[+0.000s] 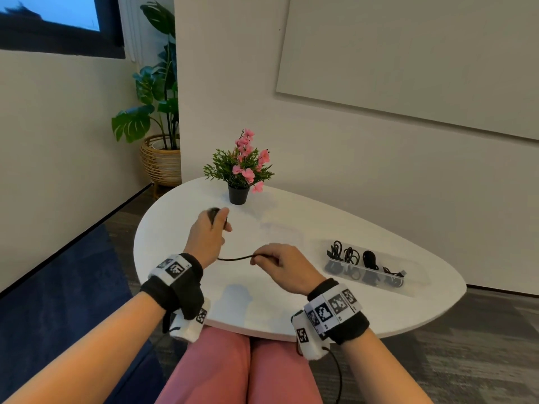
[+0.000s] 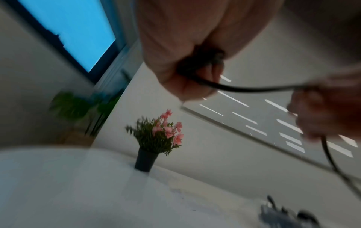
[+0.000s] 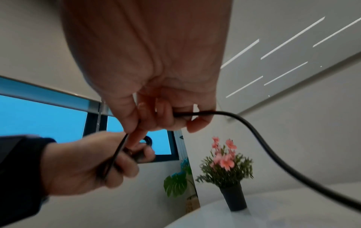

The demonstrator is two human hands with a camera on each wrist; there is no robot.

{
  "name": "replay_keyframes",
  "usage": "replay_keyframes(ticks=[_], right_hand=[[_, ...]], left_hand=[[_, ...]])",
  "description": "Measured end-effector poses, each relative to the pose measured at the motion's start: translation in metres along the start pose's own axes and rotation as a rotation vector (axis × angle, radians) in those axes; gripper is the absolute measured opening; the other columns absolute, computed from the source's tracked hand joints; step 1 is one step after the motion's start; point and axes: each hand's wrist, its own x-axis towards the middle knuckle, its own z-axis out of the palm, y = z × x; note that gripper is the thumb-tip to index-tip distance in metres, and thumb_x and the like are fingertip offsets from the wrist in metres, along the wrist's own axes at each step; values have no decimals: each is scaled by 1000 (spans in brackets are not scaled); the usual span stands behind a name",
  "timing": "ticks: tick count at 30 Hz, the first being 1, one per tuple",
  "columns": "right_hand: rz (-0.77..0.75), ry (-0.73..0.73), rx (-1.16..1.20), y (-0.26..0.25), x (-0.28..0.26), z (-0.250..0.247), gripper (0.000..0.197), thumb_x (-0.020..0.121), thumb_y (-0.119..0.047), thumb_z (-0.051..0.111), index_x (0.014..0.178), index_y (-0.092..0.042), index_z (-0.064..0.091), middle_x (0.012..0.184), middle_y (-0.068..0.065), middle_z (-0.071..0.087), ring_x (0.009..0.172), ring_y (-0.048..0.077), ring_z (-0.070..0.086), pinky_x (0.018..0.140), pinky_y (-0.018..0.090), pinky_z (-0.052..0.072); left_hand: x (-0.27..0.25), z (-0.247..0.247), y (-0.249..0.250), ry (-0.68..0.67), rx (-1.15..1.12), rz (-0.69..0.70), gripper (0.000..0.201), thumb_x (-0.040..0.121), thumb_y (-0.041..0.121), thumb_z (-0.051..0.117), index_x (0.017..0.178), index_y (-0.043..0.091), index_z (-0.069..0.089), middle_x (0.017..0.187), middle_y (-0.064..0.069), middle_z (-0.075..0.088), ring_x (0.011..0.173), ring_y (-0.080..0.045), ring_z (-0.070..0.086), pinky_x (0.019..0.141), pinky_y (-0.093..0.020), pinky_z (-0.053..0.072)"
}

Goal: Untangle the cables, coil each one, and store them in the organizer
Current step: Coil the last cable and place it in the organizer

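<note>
- An office or meeting room — a big whiteboard [image 1: 423, 62] hangs on the pale wall.
- Grey carpet tiles [image 1: 481, 345] on the floor, dark-framed window [image 1: 58, 21].
- A white table [image 1: 291, 301] with a small flower pot [image 1: 239, 170] — a tall plant [image 1: 157, 91] stands in a wicker basket.

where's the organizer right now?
Head view: the clear organizer sits on the white table, on the person's right, just beyond the right hand, with coiled black cables in its compartments.
</note>
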Motion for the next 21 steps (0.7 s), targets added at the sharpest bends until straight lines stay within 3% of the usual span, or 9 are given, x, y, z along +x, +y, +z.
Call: replay_keyframes(ticks=[2,4,6,8,10,12,15,17,21], right_hand=[[-86,58,-44,-4,2,-7,19,92,-27,53,97,-21,70,85,-1,63,73,11,54,77,35,44],[-148,144,-68,-7,6,-11,19,90,-31,54,95,-24,71,75,-7,56,67,3,49,74,32,42],[-132,246,-22,-6,9,-14,14,88,-30,59,92,-24,71,71,-8,54,66,3,49,70,28,42],[-33,314,152,-2,11,-16,5,85,-24,67,85,-19,67,66,-8,54,62,3,49,64,20,41],[45,320,353,2,11,-16,12,82,-19,70,82,-18,58,60,-7,50,56,5,47,60,18,41],[61,305,465,6,11,-15,16,83,-14,70,82,-16,54,59,-5,49,55,6,46,58,19,41],[36,246,518,7,9,-12,8,88,-14,64,87,-12,57,59,1,45,53,7,40,55,16,36],[32,212,524,9,8,-9,7,91,-20,60,88,-14,58,65,10,46,59,16,40,57,22,34],[117,239,521,19,8,-5,14,95,-17,52,82,-15,56,67,-1,47,59,9,42,62,24,36]], left_hand=[[-4,6,-4,-96,271,96,44,98,40,37,131,12,35,83,-2,66,75,-21,58,74,-37,47],[-13,10,-1,-193,479,189,42,99,40,30,114,9,54,75,3,64,78,-22,61,80,-37,47],[-20,13,4,-332,476,212,65,97,47,18,83,8,67,66,5,63,61,-16,57,66,-30,45],[-29,15,10,-488,296,147,71,91,56,20,82,5,68,62,3,62,49,-9,48,52,-18,39],[-33,15,12,-581,213,118,54,90,51,41,87,4,65,63,3,59,45,-4,43,44,-12,34],[-33,13,13,-634,243,126,27,90,34,58,83,8,62,63,3,55,45,-1,44,44,-11,34],[-31,11,11,-654,258,121,18,94,24,53,81,14,60,64,4,53,46,0,43,45,-12,35],[-29,8,8,-634,219,124,21,96,25,48,81,15,59,64,4,52,50,-3,43,52,-19,39],[-27,4,13,-359,-188,41,24,99,22,40,86,10,57,76,-2,59,69,-11,60,80,-34,53]])
